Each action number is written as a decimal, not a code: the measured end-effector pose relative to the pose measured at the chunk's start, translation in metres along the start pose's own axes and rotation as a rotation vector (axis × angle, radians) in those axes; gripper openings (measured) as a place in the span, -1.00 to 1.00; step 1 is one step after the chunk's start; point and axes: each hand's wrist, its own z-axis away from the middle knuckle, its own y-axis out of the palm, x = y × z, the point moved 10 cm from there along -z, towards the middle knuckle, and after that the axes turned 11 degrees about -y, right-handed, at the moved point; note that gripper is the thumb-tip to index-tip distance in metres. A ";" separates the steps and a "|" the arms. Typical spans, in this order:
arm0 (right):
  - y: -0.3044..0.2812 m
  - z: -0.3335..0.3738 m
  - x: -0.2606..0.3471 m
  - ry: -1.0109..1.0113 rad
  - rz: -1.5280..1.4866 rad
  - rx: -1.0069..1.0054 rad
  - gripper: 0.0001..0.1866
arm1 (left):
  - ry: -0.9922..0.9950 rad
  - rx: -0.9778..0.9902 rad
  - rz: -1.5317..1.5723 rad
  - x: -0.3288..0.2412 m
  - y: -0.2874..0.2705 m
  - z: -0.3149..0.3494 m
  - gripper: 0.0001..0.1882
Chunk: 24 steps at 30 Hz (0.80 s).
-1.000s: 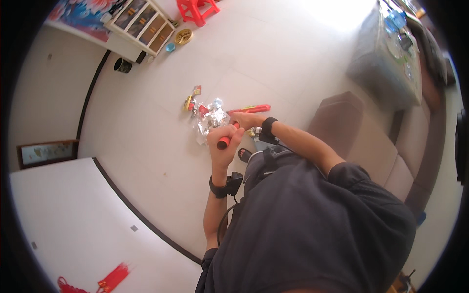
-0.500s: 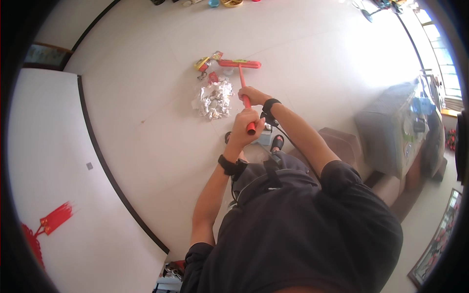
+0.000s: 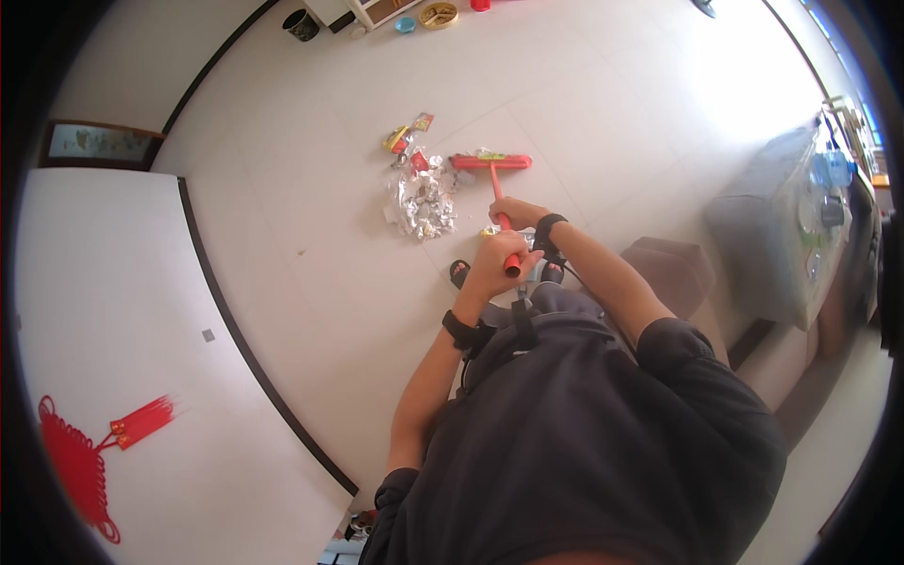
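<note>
I stand on a pale tiled floor, looking straight down. Both my hands grip the red handle of a broom [image 3: 496, 184]. My left hand [image 3: 494, 266] closes around the handle's top end. My right hand [image 3: 516, 211] holds it lower down, nearer the floor. The red broom head [image 3: 491, 162] rests on the tiles just right of a pile of crumpled silver foil and wrappers [image 3: 422, 196]. A few yellow and red scraps [image 3: 405, 137] lie beyond the pile. My feet in dark sandals [image 3: 460, 273] show below my hands.
A white wall with a red knotted ornament [image 3: 83, 452] fills the left side, edged by a dark skirting [image 3: 240, 339]. A brown stool [image 3: 673, 268] and a grey sofa [image 3: 763, 226] stand to the right. A bowl [image 3: 438, 14] and a dark bin [image 3: 301, 24] sit far off.
The view has swung, so the litter pile and broom sit nearer the middle. The broom head has shifted to the right side of the foil pile.
</note>
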 end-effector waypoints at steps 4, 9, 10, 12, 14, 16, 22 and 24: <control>-0.006 -0.013 0.058 0.060 -0.097 -0.012 -0.94 | -0.019 0.114 -0.017 -0.034 -0.044 0.014 -0.69; -0.027 0.033 0.060 0.124 -0.208 0.062 -0.87 | -0.050 0.180 0.015 -0.067 -0.014 -0.010 -0.66; -0.022 0.039 0.064 0.140 -0.217 0.098 -0.85 | -0.020 0.167 0.002 -0.077 -0.013 -0.008 -0.66; -0.021 0.039 0.096 0.116 -0.184 0.040 -0.84 | -0.059 0.190 0.033 -0.083 -0.018 0.005 -0.67; -0.009 0.016 0.133 0.085 -0.155 -0.012 -0.84 | -0.091 0.167 0.114 -0.101 -0.052 0.024 -0.72; -0.020 0.007 0.136 0.124 -0.359 -0.181 -0.78 | -0.046 0.124 0.131 -0.099 -0.068 0.025 -0.74; -0.044 -0.015 0.137 0.108 -0.274 -0.213 -0.79 | 0.061 -0.015 0.150 -0.127 -0.102 0.015 -0.66; -0.046 -0.030 0.152 0.025 -0.310 -0.140 -0.83 | 0.046 -0.056 0.144 -0.122 -0.109 0.015 -0.65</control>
